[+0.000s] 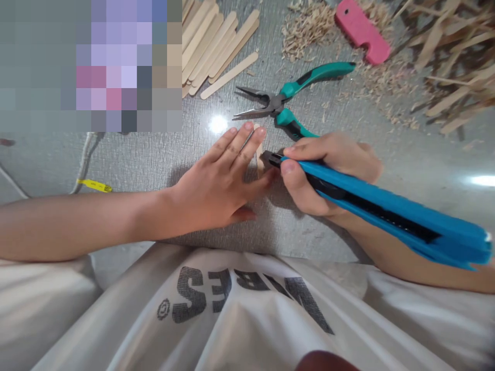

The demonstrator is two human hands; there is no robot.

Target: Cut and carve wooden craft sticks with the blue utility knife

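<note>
White cloth of my shirt [240, 335] filled the near side of the head view at six o'clock, its dark letters [188, 294] upside down to me. Beyond it my left hand [228, 180] lay palm down on the grey desk [150, 165], fingers stretched out rather than curled round anything. Just beside its index finger was a wooden stick [259, 152], running roughly from twelve to six, partly covered by my fingertip and thumb.

At three o'clock from that hand, my right hand [336, 152] was closed firmly round a blue utility knife [460, 237]. Its body slanted off towards four o'clock; its blade [265, 158] met the stick's right edge, though I could not tell whether it bit into the wood. My two hands were near each other.

Reckoning from my left hand, green-handled pliers [275, 103] lay at one o'clock, jaws spread. A heap of sticks [216, 46] was at twelve, with a single loose stick [230, 76] on its near side. Wood shavings [309, 31] were scattered around one, a pink tool [363, 32] among them, and thin wooden strips [456, 77] sat at two. Towards nine, a yellow tag [95, 185] hung on a pale cable [85, 154].
</note>
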